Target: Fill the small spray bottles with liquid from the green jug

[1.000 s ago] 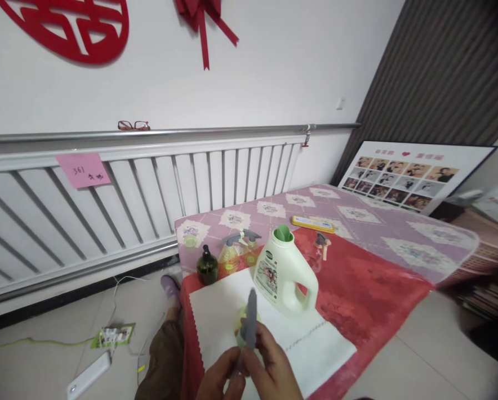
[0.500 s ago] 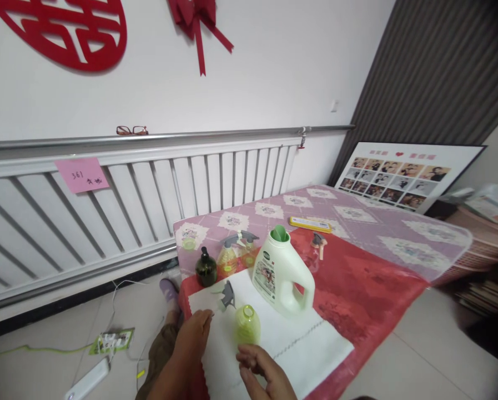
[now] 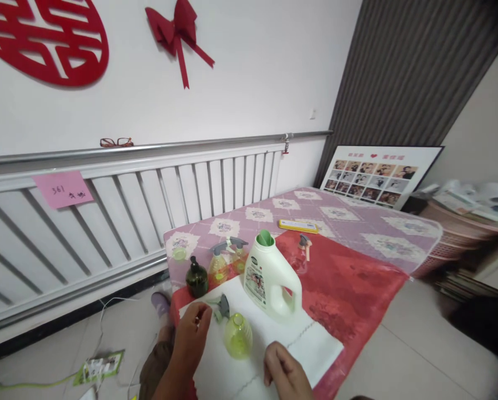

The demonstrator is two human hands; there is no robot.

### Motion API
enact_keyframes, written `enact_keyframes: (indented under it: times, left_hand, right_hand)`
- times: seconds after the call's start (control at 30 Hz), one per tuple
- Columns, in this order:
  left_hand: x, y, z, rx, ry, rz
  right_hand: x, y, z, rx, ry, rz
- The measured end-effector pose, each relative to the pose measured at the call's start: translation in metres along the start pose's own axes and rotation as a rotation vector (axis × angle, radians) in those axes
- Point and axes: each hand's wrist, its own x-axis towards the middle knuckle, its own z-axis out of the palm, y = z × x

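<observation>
The yellow-green bottle stands uncapped on the white cloth, toward the table's left edge; whether it contains liquid, I cannot tell. A grey spray head lies just behind it. The cream jug stands behind and right, a green cup in its mouth, its contents hidden by opaque walls. A dark green pump bottle stands near the table's left edge. The left hand hovers over the cloth's left edge, fingers half-curled, a narrow gap inside. The right hand, right of the bottle, is curled inward; I cannot tell whether it holds anything.
</observation>
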Motion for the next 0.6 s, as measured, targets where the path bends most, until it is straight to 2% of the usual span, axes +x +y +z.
enact_keyframes:
  times: [0.07, 0.13, 0.27, 0.43, 0.6]
  left_hand:
    - [0.005, 0.033, -0.012, -0.162, 0.047, 0.019]
    - [0.012, 0.065, -0.018, -0.305, 0.034, 0.040]
    - [0.025, 0.111, -0.007, -0.506, 0.055, 0.036]
    - [0.038, 0.128, 0.015, -0.550, 0.050, 0.019]
    - [0.040, 0.127, 0.017, -0.487, 0.038, 0.020]
  right_hand:
    - [0.020, -0.021, -0.010, -0.032, 0.031, -0.035]
    - [0.041, -0.043, -0.017, -0.041, 0.057, -0.078]
    - [0.078, -0.080, -0.016, 0.045, 0.133, -0.131]
    - [0.098, -0.099, -0.008, 0.088, 0.203, -0.157]
    - [0.095, -0.099, -0.002, 0.123, 0.169, -0.162]
